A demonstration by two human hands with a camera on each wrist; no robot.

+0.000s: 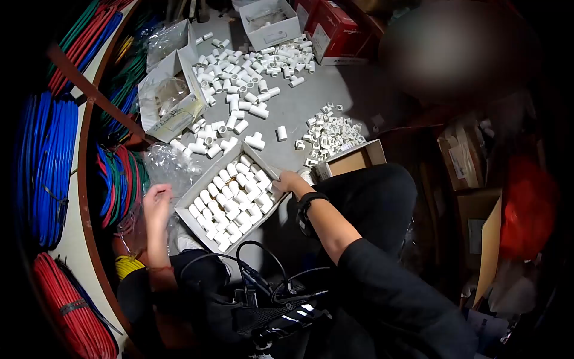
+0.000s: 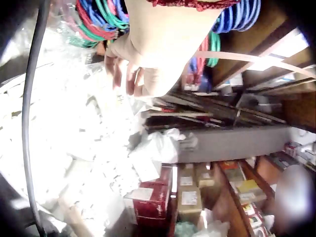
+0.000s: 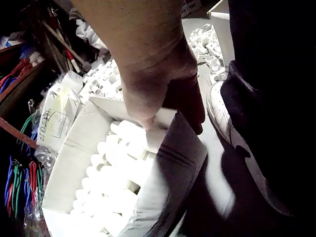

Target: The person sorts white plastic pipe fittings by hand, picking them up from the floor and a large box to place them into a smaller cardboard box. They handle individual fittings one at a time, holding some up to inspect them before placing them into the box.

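A white cardboard box (image 1: 207, 173) sits in front of me, tilted, with rows of white plastic pipe fittings (image 1: 230, 200) inside. My right hand (image 1: 292, 182) grips its right-hand corner. In the right wrist view the thumb goes over the rim of the box (image 3: 74, 155) while the other fingers lie outside the wall. My left hand (image 1: 157, 206) hovers left of the box, close to clear plastic wrap (image 1: 167, 161). Its fingers hang loosely bent and hold nothing, as the left wrist view also shows. Glare washes out the fittings there.
Loose white tee fittings (image 1: 239, 78) lie heaped on the floor beyond the box, with smaller white clips (image 1: 332, 131) to their right. Two open white boxes (image 1: 173, 116) (image 1: 272, 30) and a red carton (image 1: 338, 33) stand around them. Coiled cables (image 1: 48, 167) fill the left shelves.
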